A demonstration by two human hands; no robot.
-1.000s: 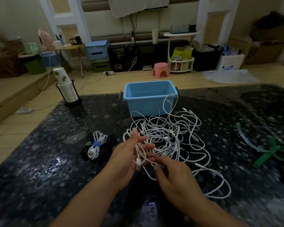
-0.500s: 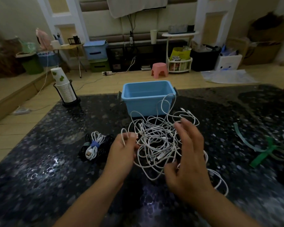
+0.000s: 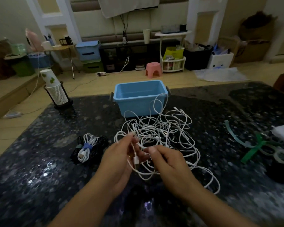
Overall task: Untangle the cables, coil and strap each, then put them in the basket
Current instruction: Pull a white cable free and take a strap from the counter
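Left hand (image 3: 120, 158): raised just above the table (image 3: 39, 174), palm turned inward, fingers curled around strands of the white cable tangle (image 3: 161, 138); thumb and forefinger pinch a strand near the top, and a white plug (image 3: 136, 161) hangs down across the palm.
Right hand (image 3: 170, 163): just beside the left hand, knuckles up, fingers curled under; thumb and forefinger pinch a white strand at the near edge of the tangle. How many strands it has hold of cannot be told.
Gap between hands: narrow, with the fingertips nearly meeting over the plug.
White cable tangle: a loose heap of loops lying on the table just beyond both hands, spreading out past the right hand; one long loop trails back along the right wrist side, and another loop rises against the front wall of the basket.
Basket (image 3: 138, 102): blue plastic, open top, beyond the tangle and straight ahead of the hands; nothing can be seen inside it.
Coiled cables (image 3: 87, 149): a black and white bundle with a blue strap around the white one, resting on the table to the outside of the left hand, near but apart.
Green straps (image 3: 252, 147): lying on the table well apart from the right hand, off to its outer side.
Cup stack (image 3: 55, 89): in a black holder at the table's far edge, well beyond the left hand.
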